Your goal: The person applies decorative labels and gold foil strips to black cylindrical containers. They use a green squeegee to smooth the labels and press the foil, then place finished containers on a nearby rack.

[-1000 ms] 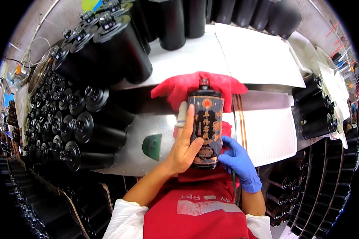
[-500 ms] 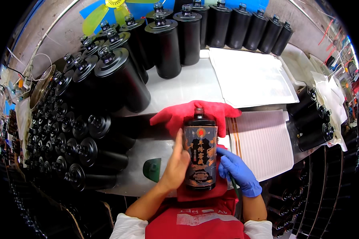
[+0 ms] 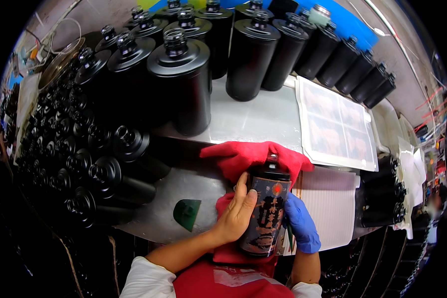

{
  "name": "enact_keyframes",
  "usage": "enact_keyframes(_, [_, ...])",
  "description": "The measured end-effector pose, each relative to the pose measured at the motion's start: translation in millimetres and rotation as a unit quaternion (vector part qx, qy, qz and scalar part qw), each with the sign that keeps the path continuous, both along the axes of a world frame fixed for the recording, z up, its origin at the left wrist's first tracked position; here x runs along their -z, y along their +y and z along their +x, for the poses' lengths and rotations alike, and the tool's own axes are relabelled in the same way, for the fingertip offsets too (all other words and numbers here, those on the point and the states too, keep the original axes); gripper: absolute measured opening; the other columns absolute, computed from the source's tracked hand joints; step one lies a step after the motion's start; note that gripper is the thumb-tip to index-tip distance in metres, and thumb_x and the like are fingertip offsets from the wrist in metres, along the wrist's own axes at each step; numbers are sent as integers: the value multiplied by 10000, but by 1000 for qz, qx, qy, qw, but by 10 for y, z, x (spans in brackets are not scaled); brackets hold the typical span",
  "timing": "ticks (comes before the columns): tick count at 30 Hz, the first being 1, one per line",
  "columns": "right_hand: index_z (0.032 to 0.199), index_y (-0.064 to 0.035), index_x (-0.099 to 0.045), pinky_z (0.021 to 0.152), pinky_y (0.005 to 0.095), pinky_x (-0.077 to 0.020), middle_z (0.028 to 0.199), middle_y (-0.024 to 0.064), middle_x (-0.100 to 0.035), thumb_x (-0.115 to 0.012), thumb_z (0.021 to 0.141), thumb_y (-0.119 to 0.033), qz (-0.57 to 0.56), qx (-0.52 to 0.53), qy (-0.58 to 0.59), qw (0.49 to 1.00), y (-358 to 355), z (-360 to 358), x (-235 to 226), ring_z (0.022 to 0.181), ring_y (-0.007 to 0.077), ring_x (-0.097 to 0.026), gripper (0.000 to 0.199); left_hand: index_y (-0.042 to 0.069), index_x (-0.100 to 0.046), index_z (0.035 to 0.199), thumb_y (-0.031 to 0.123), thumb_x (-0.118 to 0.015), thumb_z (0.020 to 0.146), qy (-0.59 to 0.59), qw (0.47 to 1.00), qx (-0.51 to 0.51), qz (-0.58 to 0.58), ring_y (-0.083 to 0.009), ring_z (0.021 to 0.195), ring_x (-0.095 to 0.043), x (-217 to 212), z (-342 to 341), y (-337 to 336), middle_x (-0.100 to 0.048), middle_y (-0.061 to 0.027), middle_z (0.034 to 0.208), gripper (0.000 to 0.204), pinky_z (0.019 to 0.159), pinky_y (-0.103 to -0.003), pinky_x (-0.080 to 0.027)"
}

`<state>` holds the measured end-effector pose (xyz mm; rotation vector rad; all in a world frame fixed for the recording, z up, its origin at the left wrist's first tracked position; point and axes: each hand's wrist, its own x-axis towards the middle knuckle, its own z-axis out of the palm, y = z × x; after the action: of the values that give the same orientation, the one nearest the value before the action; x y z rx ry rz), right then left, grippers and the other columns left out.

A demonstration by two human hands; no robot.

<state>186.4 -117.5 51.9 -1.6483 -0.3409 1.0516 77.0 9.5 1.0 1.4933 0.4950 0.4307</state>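
A black bottle [image 3: 266, 218] with a dark decal of orange and gold lettering leans slightly right, its neck toward the red cloth. My bare left hand [image 3: 237, 213] grips its left side, thumb on the decal's edge. On the opposite side, my right hand [image 3: 301, 222], in a blue glove, is closed beside the bottle, its fingertips partly hidden. A thin green scraper edge [image 3: 290, 239] sticks out below that hand. Behind the bottle's neck lies the red cloth [image 3: 238, 155]. Another green scraper [image 3: 187, 214] rests on the metal table left of my left hand.
Tall black bottles [image 3: 184, 79] stand along the raised back shelf [image 3: 243, 119]. Many more bottles [image 3: 126, 181] lie stacked at the left. Printed decal sheets [image 3: 337, 124] and a striped pale cloth [image 3: 328, 201] lie at the right, beside more lying bottles [image 3: 382, 198].
The head view has shifted and tilted. The bottle has gone from nearly upright in the picture to leaning right, and my left thumb has come onto its front. My right hand stays beside it.
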Motion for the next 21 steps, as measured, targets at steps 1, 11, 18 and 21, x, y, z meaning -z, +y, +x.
enact_keyframes(1, [1084, -49, -551, 520, 201, -407, 675, -10, -525, -440, 941, -334, 2, 14, 5, 1000, -17, 23, 58, 568, 68, -502, 338, -66, -273, 1314, 363, -263, 999, 12, 1000, -5, -18, -286, 1172, -413, 13, 3, 0, -404, -215, 1248, 532, 991, -334, -305])
enact_keyframes(11, [896, -41, -556, 451, 233, -429, 575, 39, -564, -352, 955, -469, -20, 46, -49, 998, -49, 122, 334, 478, 122, -554, 477, -11, -280, 1236, 398, -232, 998, -13, 993, -5, -120, -226, 1005, -450, -9, 142, 43, -460, -194, 1053, 476, 898, -323, -354])
enact_keyframes(18, [902, -28, -567, 502, 234, -427, 644, 38, -576, -342, 954, -488, -32, 41, -55, 997, -65, 155, 344, 543, 106, -550, 515, -18, -271, 1255, 383, -229, 1000, -8, 987, 8, -160, -235, 1084, -416, -8, 148, 68, -436, -198, 1102, 477, 957, -314, -312])
enact_keyframes(21, [954, -20, -577, 573, 244, -446, 769, 50, -606, -349, 957, -461, -21, 46, -65, 997, -66, 153, 385, 647, 101, -561, 497, -12, -276, 1253, 355, -219, 1005, 12, 988, 13, -151, -200, 1060, -420, -37, 170, 88, -443, -146, 1079, 446, 945, -295, -318])
